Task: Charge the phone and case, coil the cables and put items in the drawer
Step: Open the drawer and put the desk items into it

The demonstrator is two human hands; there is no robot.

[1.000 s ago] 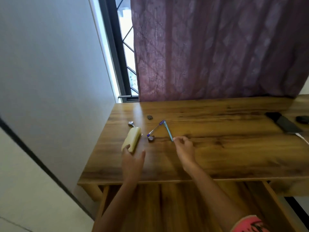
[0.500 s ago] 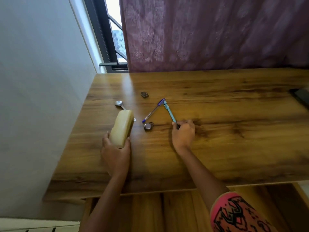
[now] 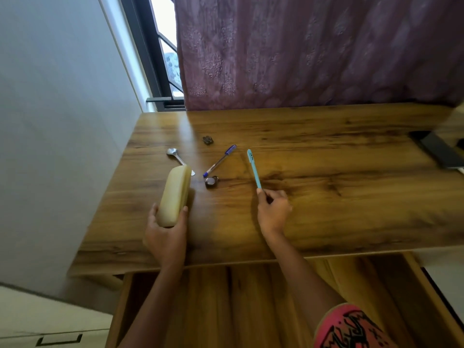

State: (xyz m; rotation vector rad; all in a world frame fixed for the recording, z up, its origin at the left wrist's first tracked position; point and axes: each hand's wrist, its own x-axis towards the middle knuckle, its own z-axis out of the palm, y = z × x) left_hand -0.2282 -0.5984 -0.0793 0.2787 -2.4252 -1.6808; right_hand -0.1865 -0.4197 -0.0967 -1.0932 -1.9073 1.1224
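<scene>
A cream oblong case (image 3: 174, 194) lies on the wooden desk (image 3: 326, 212); my left hand (image 3: 165, 234) grips its near end. My right hand (image 3: 273, 209) pinches the near tip of a light-blue pen (image 3: 254, 168), whose far end points away from me. A dark-blue pen (image 3: 219, 160) lies on the desk between the case and the light-blue pen. A dark phone (image 3: 438, 149) lies at the desk's right edge, partly cut off. Below the desk's front edge, the wooden drawer (image 3: 251, 297) stands pulled out with its bottom showing.
A metal spoon (image 3: 175, 155) lies behind the case, a small round padlock (image 3: 211, 181) beside it, and a small dark object (image 3: 208, 140) farther back. A purple curtain (image 3: 313, 51) hangs behind the desk; a grey wall (image 3: 50, 121) runs along its left.
My right hand has carried the light-blue pen to the right, away from the dark-blue pen it was touching. My left hand has closed around the cream case's near end.
</scene>
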